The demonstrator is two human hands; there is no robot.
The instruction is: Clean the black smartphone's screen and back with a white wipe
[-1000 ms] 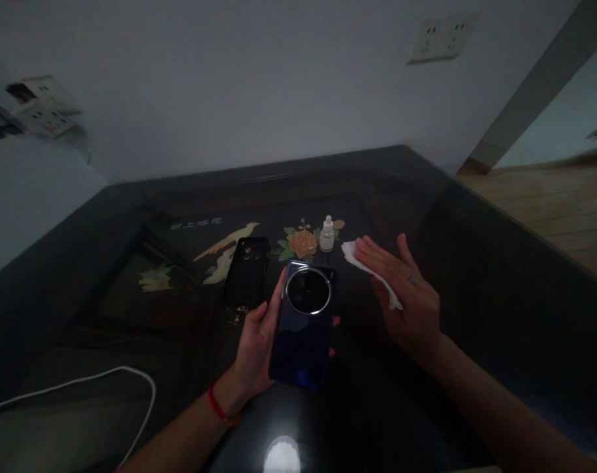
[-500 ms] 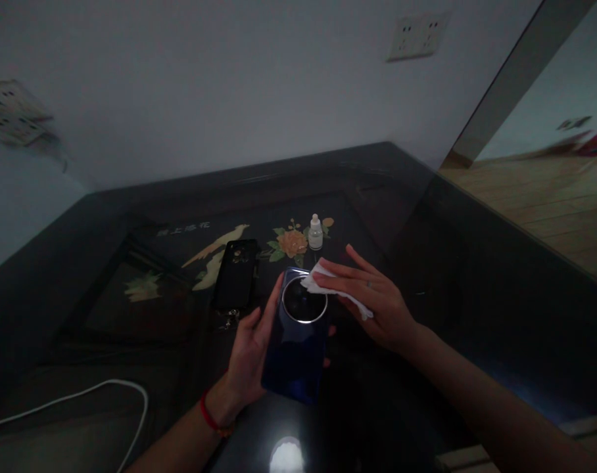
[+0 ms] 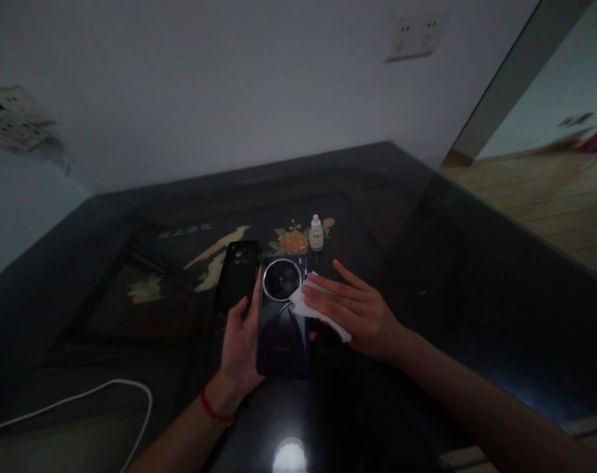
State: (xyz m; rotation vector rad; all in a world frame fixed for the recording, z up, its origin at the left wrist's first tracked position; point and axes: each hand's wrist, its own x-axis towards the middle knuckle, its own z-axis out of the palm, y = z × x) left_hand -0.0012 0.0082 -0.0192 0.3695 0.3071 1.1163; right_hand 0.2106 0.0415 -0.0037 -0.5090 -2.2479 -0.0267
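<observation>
My left hand (image 3: 239, 341) grips a dark blue phone (image 3: 283, 325) from its left side, back up, so its round camera ring (image 3: 281, 280) faces me. My right hand (image 3: 358, 312) lies flat with fingers stretched out, pressing a white wipe (image 3: 311, 309) against the phone's right edge just below the camera ring. A red band circles my left wrist. A ring shows on my right hand.
A black phone case (image 3: 237, 274) lies on the dark glass table (image 3: 427, 263) left of the phone. A small white dropper bottle (image 3: 316, 233) stands behind, by a painted flower. A white cable (image 3: 81, 397) loops at the lower left. Wall sockets sit on the far wall.
The phone has turned more upright and shifted left in my left hand. My right hand with the wipe has slid from the camera ring down onto the phone's right side.
</observation>
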